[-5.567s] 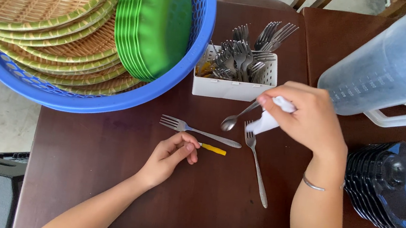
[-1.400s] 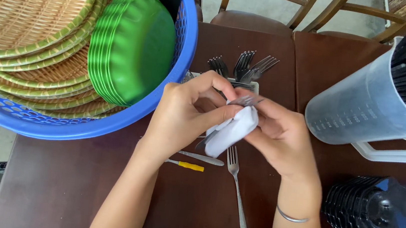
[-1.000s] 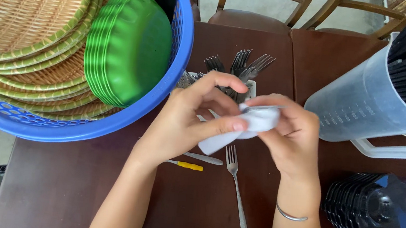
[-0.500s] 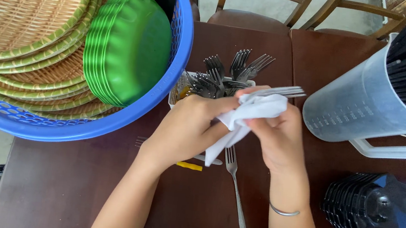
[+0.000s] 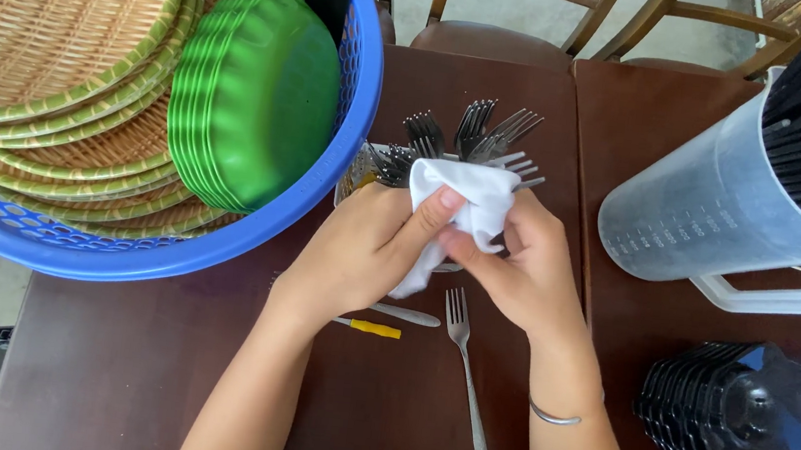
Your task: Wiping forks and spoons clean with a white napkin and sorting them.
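Note:
Both my hands meet over the dark wooden table (image 5: 127, 375), wrapped around a white cloth (image 5: 470, 201). My left hand (image 5: 368, 246) presses the cloth with its thumb on top. My right hand (image 5: 520, 262) grips the cloth from the other side, with a metal utensil (image 5: 527, 179) poking out of it to the right. Below the hands a fork (image 5: 464, 371) lies on the table. A second utensil handle (image 5: 406, 314) and a small yellow-handled tool (image 5: 370, 328) lie under my left wrist.
A white box of forks (image 5: 459, 137) stands just behind my hands. A blue basket (image 5: 328, 163) at the left holds green plates (image 5: 256, 91) and woven trays (image 5: 34, 28). A clear jug of black sticks (image 5: 720, 209) and stacked black bowls (image 5: 746, 430) sit at the right.
Earlier one hand held a spoon in the cloth while the other rested on the table. Both hands now work the cloth, which has shifted down and left over the last half second.

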